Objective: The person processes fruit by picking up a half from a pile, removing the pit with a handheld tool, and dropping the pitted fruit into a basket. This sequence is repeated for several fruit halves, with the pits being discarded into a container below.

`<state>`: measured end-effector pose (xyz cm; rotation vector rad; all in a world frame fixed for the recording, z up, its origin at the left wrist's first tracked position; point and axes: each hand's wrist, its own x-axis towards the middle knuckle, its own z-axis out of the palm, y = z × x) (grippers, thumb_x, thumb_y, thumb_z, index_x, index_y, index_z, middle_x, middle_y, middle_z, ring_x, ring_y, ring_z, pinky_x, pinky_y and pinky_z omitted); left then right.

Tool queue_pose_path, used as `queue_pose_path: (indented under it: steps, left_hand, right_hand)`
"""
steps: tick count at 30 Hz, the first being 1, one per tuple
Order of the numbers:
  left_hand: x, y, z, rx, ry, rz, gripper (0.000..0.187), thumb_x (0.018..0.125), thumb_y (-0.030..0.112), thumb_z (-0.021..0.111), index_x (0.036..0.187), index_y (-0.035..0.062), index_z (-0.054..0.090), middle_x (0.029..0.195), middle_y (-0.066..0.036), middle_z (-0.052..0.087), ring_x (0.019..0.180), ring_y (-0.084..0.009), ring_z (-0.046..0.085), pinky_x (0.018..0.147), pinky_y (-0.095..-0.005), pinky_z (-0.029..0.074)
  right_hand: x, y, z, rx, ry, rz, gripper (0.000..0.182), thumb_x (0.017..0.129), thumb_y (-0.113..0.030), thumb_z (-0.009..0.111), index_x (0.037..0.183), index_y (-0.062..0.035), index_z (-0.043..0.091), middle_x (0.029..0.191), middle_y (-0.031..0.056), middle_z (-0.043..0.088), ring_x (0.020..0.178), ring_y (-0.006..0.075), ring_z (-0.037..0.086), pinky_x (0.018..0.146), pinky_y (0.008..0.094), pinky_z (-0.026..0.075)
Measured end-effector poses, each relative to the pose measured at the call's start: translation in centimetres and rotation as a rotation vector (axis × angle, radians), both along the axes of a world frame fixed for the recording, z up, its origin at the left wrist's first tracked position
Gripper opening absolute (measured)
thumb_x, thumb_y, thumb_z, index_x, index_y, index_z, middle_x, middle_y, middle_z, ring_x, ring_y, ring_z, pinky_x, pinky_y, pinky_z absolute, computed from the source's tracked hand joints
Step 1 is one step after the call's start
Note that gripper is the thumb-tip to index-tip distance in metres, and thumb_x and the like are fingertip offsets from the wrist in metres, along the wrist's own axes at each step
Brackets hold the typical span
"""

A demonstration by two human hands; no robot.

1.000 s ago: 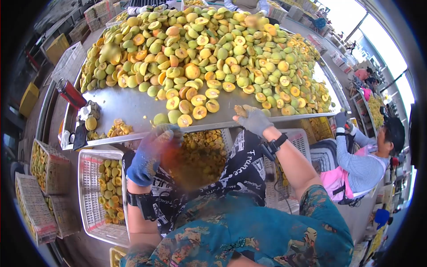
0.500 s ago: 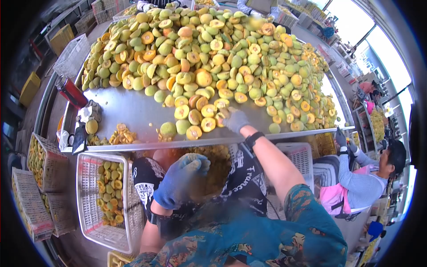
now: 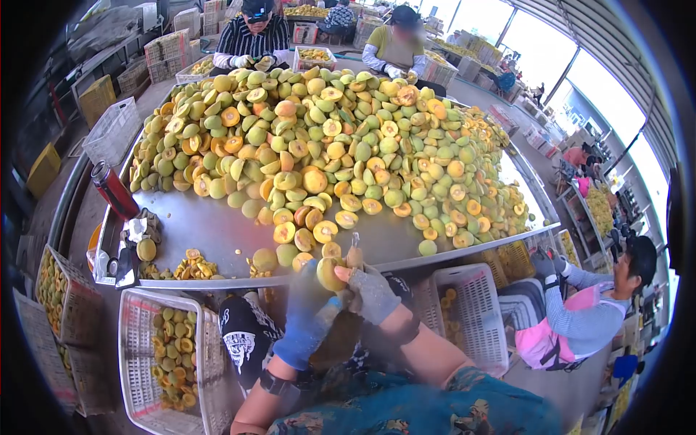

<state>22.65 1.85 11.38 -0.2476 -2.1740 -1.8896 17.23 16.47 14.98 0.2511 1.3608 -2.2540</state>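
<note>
The person's left hand (image 3: 308, 319) wears a blue work glove, blurred in this view. The right hand (image 3: 373, 293) wears a grey knit glove. A black band circles the left forearm just below the elbow. The upper body is dressed in a teal garment printed with orange and cream patterns. Over the lap lies a black apron printed with white lettering and emblems.

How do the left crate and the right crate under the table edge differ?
The left crate holds a thick layer of fruit halves; the right crate shows only a few pieces near its far wall. The left crate sits beside the left hand in a blue glove; the right crate sits beyond the right hand in a grey glove. Both are white slotted plastic crates below the metal table.
</note>
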Motion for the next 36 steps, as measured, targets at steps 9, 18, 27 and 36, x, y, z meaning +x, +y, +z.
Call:
queue_pose_path:
  steps: [9, 18, 27, 36]
  left_hand:
    - [1.6, -0.9, 0.0, 0.723, -0.164, 0.047, 0.045, 0.098, 0.033, 0.050, 0.130, 0.0022, 0.045, 0.118, -0.011, 0.057, 0.104, -0.0208, 0.057, 0.089, -0.0348, 0.047]
    - [2.7, -2.0, 1.6, 1.010, -0.152, -0.095, 0.062, 0.088, 0.044, 0.062, 0.134, 0.0105, 0.039, 0.111, -0.007, 0.054, 0.091, -0.0187, 0.058, 0.072, -0.0283, 0.049]
    - [3.4, -0.8, 1.4, 0.693, -0.028, 0.025, 0.056, 0.097, 0.053, 0.043, 0.126, 0.0054, 0.044, 0.112, -0.012, 0.059, 0.104, -0.0201, 0.057, 0.092, -0.0338, 0.047]
    - [3.5, -0.9, 0.2, 0.697, -0.035, 0.077, 0.040, 0.100, 0.042, 0.042, 0.116, 0.0064, 0.049, 0.107, -0.011, 0.060, 0.096, -0.0182, 0.059, 0.086, -0.0308, 0.048]
  right_hand:
    - [4.7, 0.0, -0.6, 0.054, -0.111, -0.012, 0.022, 0.091, -0.024, 0.062, 0.099, -0.0057, 0.055, 0.076, 0.0046, 0.058, 0.049, 0.0119, 0.050, 0.046, 0.0256, 0.044]
    - [7.6, 0.3, 1.0, 0.599, 0.633, 0.288, 0.039, 0.092, -0.026, 0.060, 0.118, 0.0021, 0.052, 0.075, 0.0148, 0.062, 0.068, 0.0280, 0.065, 0.063, 0.0379, 0.050]
    - [9.4, -2.1, -0.1, 0.806, 1.044, 0.033, 0.040, 0.087, -0.026, 0.065, 0.113, 0.0007, 0.050, 0.077, 0.0205, 0.063, 0.068, 0.0402, 0.064, 0.055, 0.0443, 0.049]
    - [9.8, -3.1, -0.9, 0.889, 0.973, 0.222, 0.035, 0.080, -0.018, 0.066, 0.105, -0.0006, 0.050, 0.078, 0.0234, 0.062, 0.073, 0.0433, 0.062, 0.060, 0.0481, 0.050]
